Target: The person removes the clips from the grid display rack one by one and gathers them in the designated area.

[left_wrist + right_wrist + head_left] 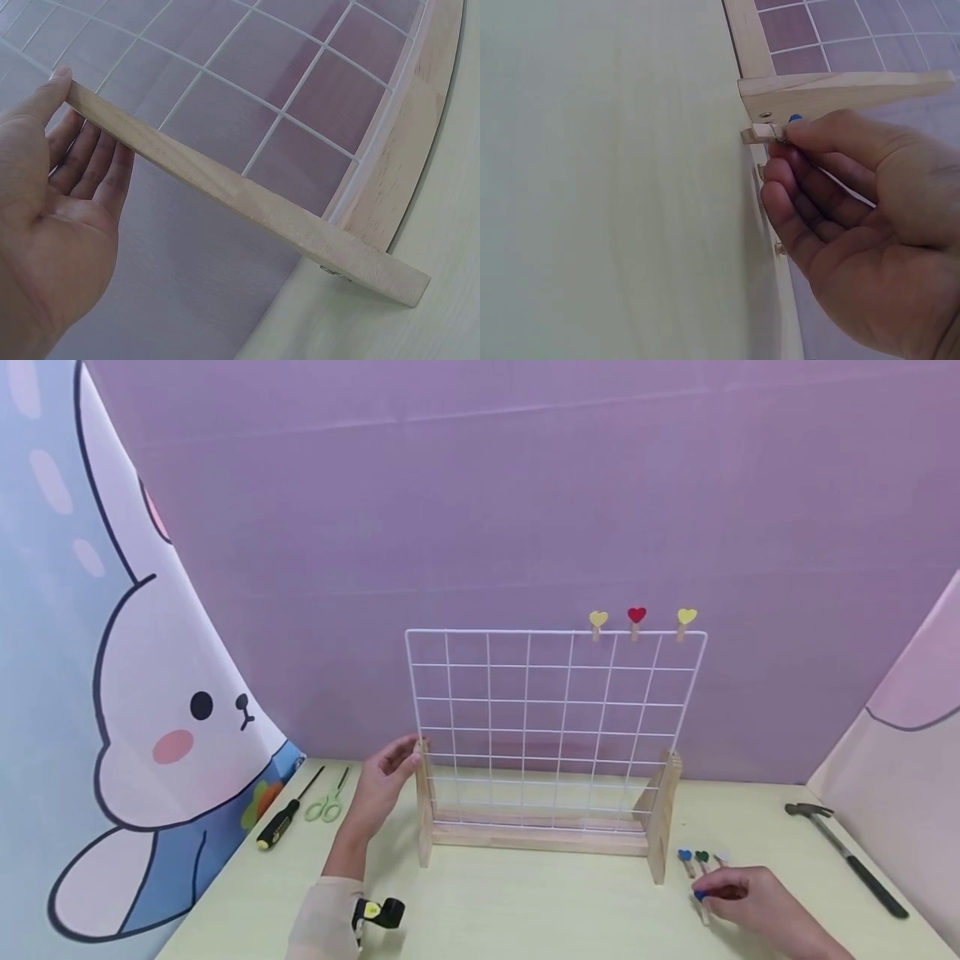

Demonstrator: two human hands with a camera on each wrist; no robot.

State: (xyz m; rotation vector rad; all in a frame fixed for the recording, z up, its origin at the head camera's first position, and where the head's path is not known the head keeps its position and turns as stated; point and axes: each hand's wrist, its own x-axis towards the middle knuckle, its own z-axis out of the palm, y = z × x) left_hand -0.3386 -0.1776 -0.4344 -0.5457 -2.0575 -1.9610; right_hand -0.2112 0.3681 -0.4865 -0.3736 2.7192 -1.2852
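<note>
A: Pinching a small wooden clothespin [702, 897] is what the right hand [750, 902] does, on the table [525, 910] at the front right, near the right foot of the stand.

B: Which way does the pin point?

A: In the right wrist view its long axis lies about level with the table, and the bare wooden end [759, 134] points away from the fingers. The blue tip [795, 118] stays close to the thumb and forefinger, which are curled on it.

B: How does it look?

A: Pale wood, short and thin, with a blue decoration on one end. Three more pins [702, 858] lie just behind it.

B: And the left hand?

A: The left hand [384, 781] holds nothing; its fingers [94, 157] are nearly straight and rest against the left wooden upright [240, 196] of the grid stand [551, 735], with the thumb at its top end.
</note>
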